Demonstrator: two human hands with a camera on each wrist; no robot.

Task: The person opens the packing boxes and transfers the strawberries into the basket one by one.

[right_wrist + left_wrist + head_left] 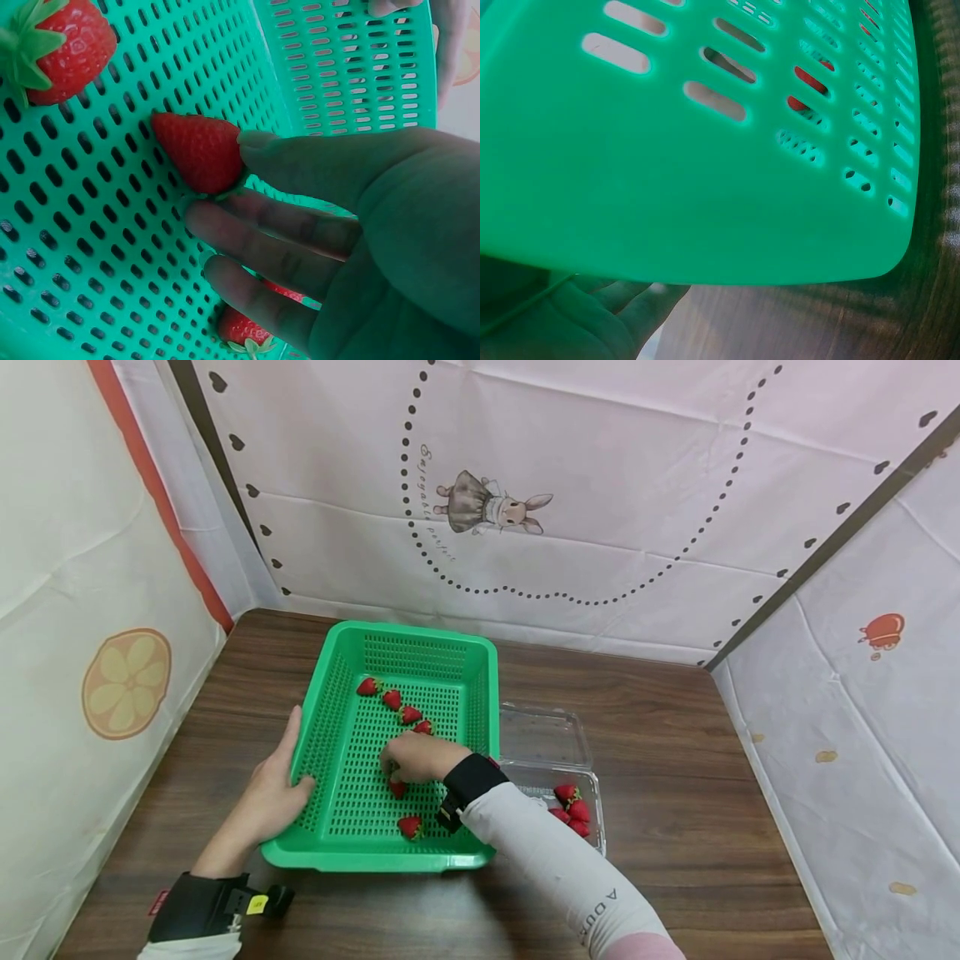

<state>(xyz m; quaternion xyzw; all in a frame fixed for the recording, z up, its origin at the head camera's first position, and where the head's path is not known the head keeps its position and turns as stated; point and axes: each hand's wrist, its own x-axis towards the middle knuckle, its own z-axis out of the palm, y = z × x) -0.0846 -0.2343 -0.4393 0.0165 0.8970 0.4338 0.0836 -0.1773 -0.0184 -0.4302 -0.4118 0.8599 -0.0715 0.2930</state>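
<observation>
Has a brown wood-grain table (697, 777), a pinkish rabbit-printed cloth (615, 468) along the far side, a pale fruit-printed left sheet (60, 577) and a whitish right sheet (847, 718).

"Enjoyable perfect" stands on the back cloth (615, 493), and "AQU", its end unclear, on the right sleeve (551, 860).

A green rectangular plastic basket (358, 768), slotted in floor and walls, has its open side up. Inside, the right hand (416, 756) pinches one red strawberry (201, 152), tip toward ten o'clock from the wrist; four strawberries (392, 699) line up from eleven to two, another (409, 827) near six.
</observation>
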